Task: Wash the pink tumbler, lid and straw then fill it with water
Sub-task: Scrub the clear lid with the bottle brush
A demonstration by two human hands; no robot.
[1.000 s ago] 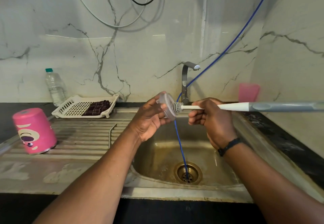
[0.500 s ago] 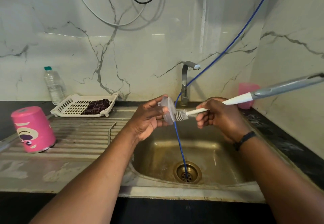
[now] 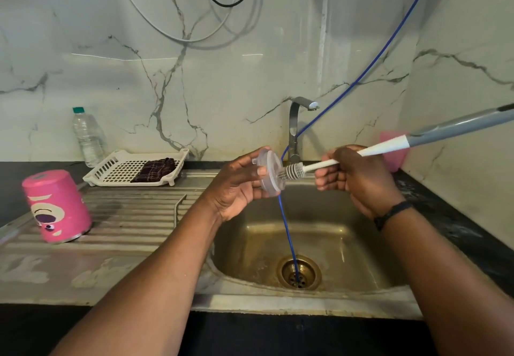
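Observation:
Over the sink basin, my left hand grips the clear round lid on edge, its face turned right. My right hand holds a long bottle brush with a white neck and grey handle. The brush's bristle tip presses against the lid's face. The pink tumbler with a cartoon face stands upside down on the left of the draining board. A thin metal straw lies on the draining board beside the basin.
The tap stands behind the basin. A blue hose runs down from the upper right into the drain. A white tray holding a dark cloth and a water bottle sit at the back left. A pink cup stands in the right corner.
The brush handle has swung up from level to slanting up to the right, with my right hand shifting right. The bristle tip stays at the lid held in my left hand.

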